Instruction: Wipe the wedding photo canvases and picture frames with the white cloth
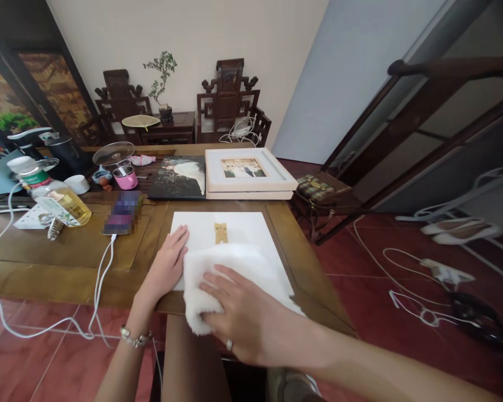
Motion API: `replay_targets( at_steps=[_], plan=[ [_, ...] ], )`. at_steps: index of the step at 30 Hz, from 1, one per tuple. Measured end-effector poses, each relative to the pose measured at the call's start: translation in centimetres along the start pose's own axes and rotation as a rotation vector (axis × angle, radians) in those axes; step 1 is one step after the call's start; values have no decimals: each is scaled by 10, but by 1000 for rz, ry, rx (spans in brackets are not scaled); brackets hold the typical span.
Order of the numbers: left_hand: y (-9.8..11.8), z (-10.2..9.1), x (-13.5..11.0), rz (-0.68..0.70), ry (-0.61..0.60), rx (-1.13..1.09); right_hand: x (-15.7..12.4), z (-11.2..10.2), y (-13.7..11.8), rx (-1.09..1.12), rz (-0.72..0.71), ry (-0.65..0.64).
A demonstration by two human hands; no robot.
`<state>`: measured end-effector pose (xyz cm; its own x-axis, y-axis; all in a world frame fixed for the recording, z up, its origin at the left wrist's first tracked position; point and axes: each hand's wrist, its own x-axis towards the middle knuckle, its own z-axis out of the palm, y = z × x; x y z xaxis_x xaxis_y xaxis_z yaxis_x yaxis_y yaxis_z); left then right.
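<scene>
A white flat board (243, 224) lies on the wooden table near its front edge, with a small gold fitting (221, 232) on its face. My left hand (171, 262) rests against the board's left edge, fingers stretched out and holding nothing. Over the lower part of the board spreads a fluffy white cloth (235, 259), folded at its left side and hanging past the table edge. My right hand (243, 312), a ring on one finger, presses down on this cloth and grips it with bent fingers. The board's lower part is hidden under cloth and hand.
Behind the board, a light picture frame (276, 173) lies beside a dark photo panel (178, 177). To the left are a charging phone (121, 212), an oil-coloured bottle (62, 195), a pink cup (126, 177) and a power strip (29, 216). White cables hang over the front edge.
</scene>
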<state>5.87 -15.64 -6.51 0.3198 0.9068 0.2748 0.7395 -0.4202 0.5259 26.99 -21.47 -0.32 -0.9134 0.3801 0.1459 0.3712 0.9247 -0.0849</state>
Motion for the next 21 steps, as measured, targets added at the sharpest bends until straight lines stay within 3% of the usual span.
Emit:
replay_targets(
  at_steps=[2, 6, 11, 15, 21],
  plan=[
    [1, -1, 0, -9, -8, 4, 6, -1, 11, 7, 60, -18],
    [3, -1, 1, -18, -17, -5, 33, -1, 58, -8, 246, -7],
    [3, 0, 1, -35, 10, -20, 58, -3, 99, -8, 317, 32],
    [3, -1, 2, -37, 0, -40, 52, 1, 83, -14, 312, 30],
    [2, -3, 1, -21, -35, -33, 20, -1, 14, 152, 143, -11]
  ],
)
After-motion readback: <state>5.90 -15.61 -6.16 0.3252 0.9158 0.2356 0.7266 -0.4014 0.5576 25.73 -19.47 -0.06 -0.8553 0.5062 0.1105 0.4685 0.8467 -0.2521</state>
